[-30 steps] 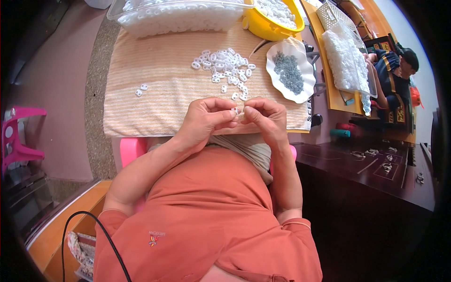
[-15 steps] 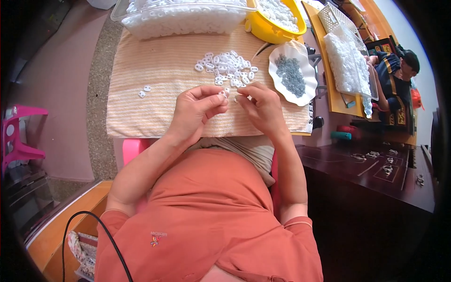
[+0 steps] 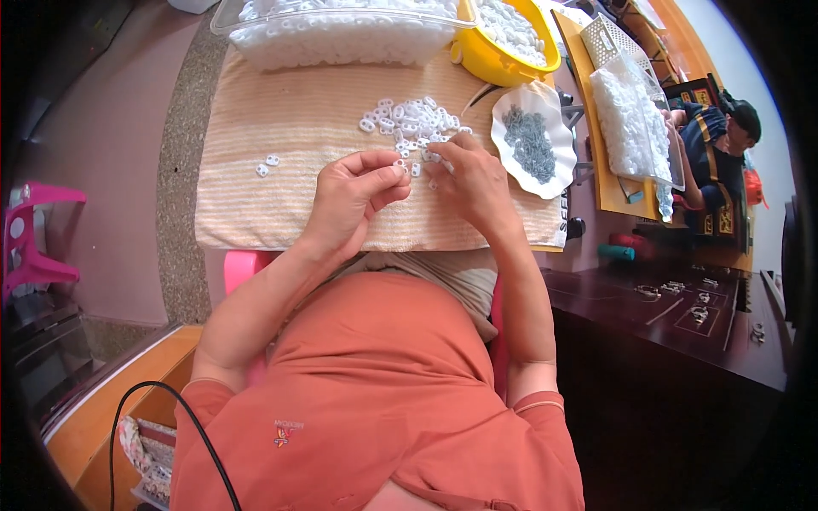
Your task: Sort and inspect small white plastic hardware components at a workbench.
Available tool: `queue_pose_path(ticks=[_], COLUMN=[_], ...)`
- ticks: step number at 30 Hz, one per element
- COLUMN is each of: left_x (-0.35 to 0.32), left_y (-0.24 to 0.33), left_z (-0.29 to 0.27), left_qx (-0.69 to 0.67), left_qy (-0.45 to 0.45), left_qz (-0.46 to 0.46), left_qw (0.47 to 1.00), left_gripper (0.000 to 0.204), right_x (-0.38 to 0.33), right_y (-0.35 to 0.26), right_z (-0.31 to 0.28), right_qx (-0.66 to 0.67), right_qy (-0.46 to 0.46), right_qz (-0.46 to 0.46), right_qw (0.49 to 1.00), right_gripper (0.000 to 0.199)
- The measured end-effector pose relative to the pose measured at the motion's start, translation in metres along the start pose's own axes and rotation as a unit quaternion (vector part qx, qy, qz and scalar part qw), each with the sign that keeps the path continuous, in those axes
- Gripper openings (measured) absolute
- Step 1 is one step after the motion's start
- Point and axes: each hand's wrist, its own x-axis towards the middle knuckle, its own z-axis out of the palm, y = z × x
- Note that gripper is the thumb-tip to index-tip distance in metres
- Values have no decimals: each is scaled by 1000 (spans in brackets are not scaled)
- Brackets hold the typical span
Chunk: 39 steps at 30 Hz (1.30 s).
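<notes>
Pinched between the thumb and forefinger of my left hand (image 3: 358, 196) is a small white two-hole plastic piece (image 3: 400, 163). My right hand (image 3: 477, 183) is at the near right edge of a loose pile of similar white pieces (image 3: 413, 117), its forefinger reaching to one of them. Its thumb sits lower, apart from the forefinger, and the other fingers curl out of sight. Single pieces lie between the hands, and two more white pieces (image 3: 267, 165) rest apart on the left of the striped towel (image 3: 281, 111).
A clear bin (image 3: 341, 53) of white pieces and a yellow basin (image 3: 498, 64) stand at the back. Right of the pile is a white scalloped dish (image 3: 554, 175) of small grey parts. Tweezers (image 3: 479, 99) lie beside it. At far right a person (image 3: 720, 153) sits behind another bin (image 3: 630, 128).
My right hand has moved slightly up and away, its forefinger now at the pile's edge. The left hand stays nearly in place with its piece. The whole view has shifted slightly.
</notes>
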Motion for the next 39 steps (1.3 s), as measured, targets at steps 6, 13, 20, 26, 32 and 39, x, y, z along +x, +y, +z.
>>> queue_pose_path(ticks=[6,13,20,26,32,39], left_x=[-1,-1,0,0,0,0], left_y=[1,1,-3,-1,-1,-3], left_z=[2,0,-1,0,0,-1], left_qx=[-5,-7,-2,-9,-9,-13], left_qy=[-2,-5,4,6,9,12], left_qz=[-3,-2,-5,-5,-5,-8], left_qw=[1000,1000,1000,1000,1000,1000], left_gripper=[12,13,13,12,12,12], right_x=[5,-1,-3,-8,-27,-20], right_y=[1,6,15,16,12,15], right_z=[5,3,4,0,-5,-7], right_qx=[5,52,52,83,69,94], right_qy=[6,43,39,57,2,22], right_qz=[-3,-4,-13,-4,-44,-28], right_qw=[1000,998,998,995,997,995], right_gripper=[16,12,16,21,20,19])
